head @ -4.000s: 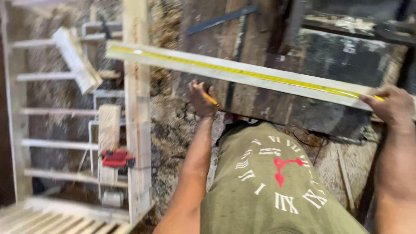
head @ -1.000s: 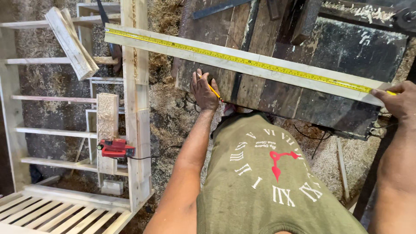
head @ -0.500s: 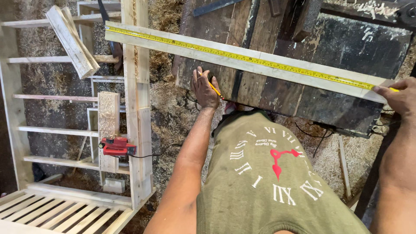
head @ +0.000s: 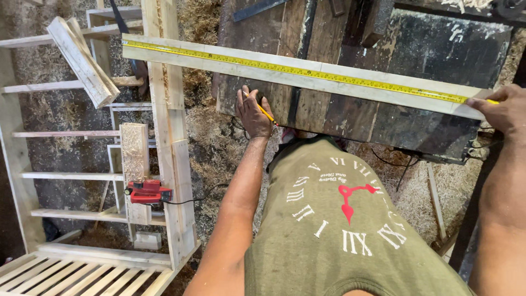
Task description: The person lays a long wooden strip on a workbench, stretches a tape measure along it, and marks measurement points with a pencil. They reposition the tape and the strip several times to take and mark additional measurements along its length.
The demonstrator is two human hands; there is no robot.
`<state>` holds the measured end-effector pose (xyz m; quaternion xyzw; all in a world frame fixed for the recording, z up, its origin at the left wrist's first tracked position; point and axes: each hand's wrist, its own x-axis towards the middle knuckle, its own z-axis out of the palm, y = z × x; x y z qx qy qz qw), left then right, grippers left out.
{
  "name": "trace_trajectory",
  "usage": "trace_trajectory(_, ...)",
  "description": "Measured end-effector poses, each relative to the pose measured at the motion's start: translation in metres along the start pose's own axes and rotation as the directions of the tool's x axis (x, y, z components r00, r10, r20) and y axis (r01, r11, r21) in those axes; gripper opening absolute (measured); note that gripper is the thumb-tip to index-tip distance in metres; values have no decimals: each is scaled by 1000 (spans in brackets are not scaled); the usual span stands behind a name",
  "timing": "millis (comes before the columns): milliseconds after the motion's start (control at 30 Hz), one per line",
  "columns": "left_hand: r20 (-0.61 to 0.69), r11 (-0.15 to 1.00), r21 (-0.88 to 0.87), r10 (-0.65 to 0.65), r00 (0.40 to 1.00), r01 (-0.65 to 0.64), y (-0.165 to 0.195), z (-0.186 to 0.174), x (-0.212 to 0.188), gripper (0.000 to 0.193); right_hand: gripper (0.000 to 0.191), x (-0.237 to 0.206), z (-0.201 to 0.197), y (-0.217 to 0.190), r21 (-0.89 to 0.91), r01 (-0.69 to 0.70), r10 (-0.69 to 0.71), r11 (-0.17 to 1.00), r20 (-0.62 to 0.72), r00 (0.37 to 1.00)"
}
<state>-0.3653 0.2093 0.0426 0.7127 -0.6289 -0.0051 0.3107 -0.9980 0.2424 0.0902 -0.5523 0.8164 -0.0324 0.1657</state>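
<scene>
A long pale wooden board (head: 257,71) lies across a dark workbench (head: 416,49), with a yellow measuring tape (head: 307,72) stretched along its top. My left hand (head: 253,113) rests on the near edge of the bench, just below the board, holding a yellow pencil (head: 267,114). My right hand (head: 507,109) grips the right end of the board, where the tape ends. I wear an olive shirt with a clock print.
A pale wooden slatted frame (head: 170,164) stands on the left, with a red power tool (head: 147,192) resting on it and a loose board (head: 82,60) leaning on top. Sawdust covers the floor (head: 219,148) between frame and bench.
The view has shifted slightly; board, tape and both hands keep nearly the same places. Four seconds ago my left hand was a little lower, farther from the board.
</scene>
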Motion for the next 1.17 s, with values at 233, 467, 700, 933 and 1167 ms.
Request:
trace_trajectory(233, 18, 1000, 1, 5, 1000, -5, 1, -4, -1, 38, 52, -5, 0, -2, -35, 40, -42, 999, -53, 998)
trace_trajectory(467, 14, 1000, 2, 2, 1000, -2, 4, -5, -1, 38, 49, -5, 2, -6, -47, -15, 13, 999, -47, 999)
trace_trajectory(700, 0, 1000, -6, 15, 1000, -15, 2, -5, -1, 37, 49, -8, 3, -7, 65, 45, -41, 997, -74, 996)
trace_trajectory(933, -3, 1000, 1, 15, 1000, -15, 5, -8, 0, 37, 49, -5, 3, -7, 43, 47, -44, 998, -78, 996)
trace_trajectory(1167, 15, 1000, 15, 13, 1000, -13, 15, -16, 3, 38, 51, -8, 0, 13, -17, 55, -55, 998, -35, 998)
